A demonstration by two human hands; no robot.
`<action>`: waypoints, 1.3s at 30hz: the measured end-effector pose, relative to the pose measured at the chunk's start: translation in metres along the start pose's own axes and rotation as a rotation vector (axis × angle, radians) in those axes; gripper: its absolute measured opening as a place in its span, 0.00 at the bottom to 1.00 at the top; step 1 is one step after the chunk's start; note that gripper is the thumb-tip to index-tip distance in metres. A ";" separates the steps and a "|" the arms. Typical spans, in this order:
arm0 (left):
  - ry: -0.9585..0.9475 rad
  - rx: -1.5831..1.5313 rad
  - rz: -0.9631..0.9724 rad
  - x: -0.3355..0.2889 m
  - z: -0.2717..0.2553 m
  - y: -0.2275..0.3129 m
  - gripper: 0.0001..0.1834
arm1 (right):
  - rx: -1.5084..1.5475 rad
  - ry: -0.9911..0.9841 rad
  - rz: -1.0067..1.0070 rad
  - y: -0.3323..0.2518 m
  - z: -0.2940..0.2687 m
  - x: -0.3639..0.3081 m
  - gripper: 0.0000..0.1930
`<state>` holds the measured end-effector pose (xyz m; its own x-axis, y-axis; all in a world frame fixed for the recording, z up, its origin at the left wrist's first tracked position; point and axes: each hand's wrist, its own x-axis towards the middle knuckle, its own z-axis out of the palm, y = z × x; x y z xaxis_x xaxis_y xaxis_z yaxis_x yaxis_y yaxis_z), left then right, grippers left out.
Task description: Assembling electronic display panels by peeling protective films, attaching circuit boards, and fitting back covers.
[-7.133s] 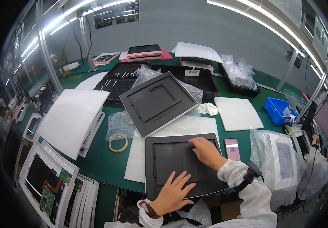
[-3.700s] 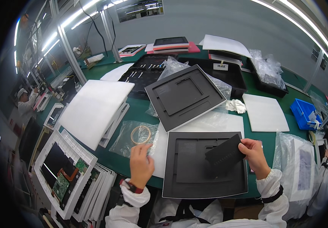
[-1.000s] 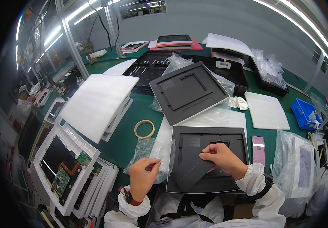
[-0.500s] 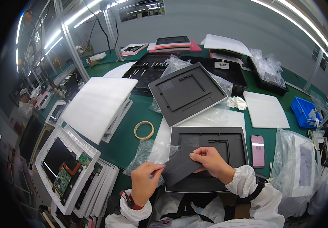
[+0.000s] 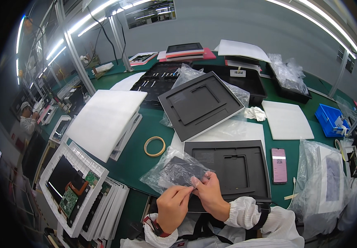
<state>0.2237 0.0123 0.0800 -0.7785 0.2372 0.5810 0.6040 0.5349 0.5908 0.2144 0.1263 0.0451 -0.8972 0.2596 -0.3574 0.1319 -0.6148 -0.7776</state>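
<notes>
A clear plastic bag (image 5: 151, 177) lies toward the near left of the open black box tray (image 5: 255, 175), overlapping its corner. Through the film shows a flat black card (image 5: 180, 168). At the bag's near edge my left hand (image 5: 172, 208) is closed, pinching the film. My right hand (image 5: 211, 193) is closed beside it, its fingertips gripping the bag and touching my left fingertips. Whether the right fingers also grip the card is hidden.
A second black tray (image 5: 203, 103) leans behind the box. A tape roll (image 5: 154, 146) lies left and a phone (image 5: 279, 165) right. White foam sheets (image 5: 108, 120) top a stack at left, near white device housings (image 5: 74, 186). A blue bin (image 5: 329, 120) stands far right.
The black card has moved left from over the box and now shows through the plastic bag. My right hand has come left and down, my left hand right and down; they meet.
</notes>
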 end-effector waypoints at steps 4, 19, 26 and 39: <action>0.037 -0.097 0.053 -0.002 0.009 0.016 0.10 | 0.199 -0.163 -0.056 0.003 -0.002 0.013 0.26; -0.022 -0.235 0.130 0.003 0.017 0.035 0.11 | 0.407 -0.279 0.233 -0.026 0.006 0.022 0.18; -0.086 -0.260 0.091 -0.008 0.009 0.031 0.11 | 0.238 -0.665 0.233 -0.054 0.014 0.009 0.21; -0.093 -0.451 0.238 -0.005 0.001 0.044 0.11 | 0.241 -0.504 0.045 -0.026 0.016 0.028 0.19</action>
<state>0.2538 0.0352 0.1029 -0.6098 0.3921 0.6888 0.7639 0.0589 0.6427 0.1797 0.1377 0.0633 -0.9912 -0.1222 -0.0500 0.1274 -0.7855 -0.6057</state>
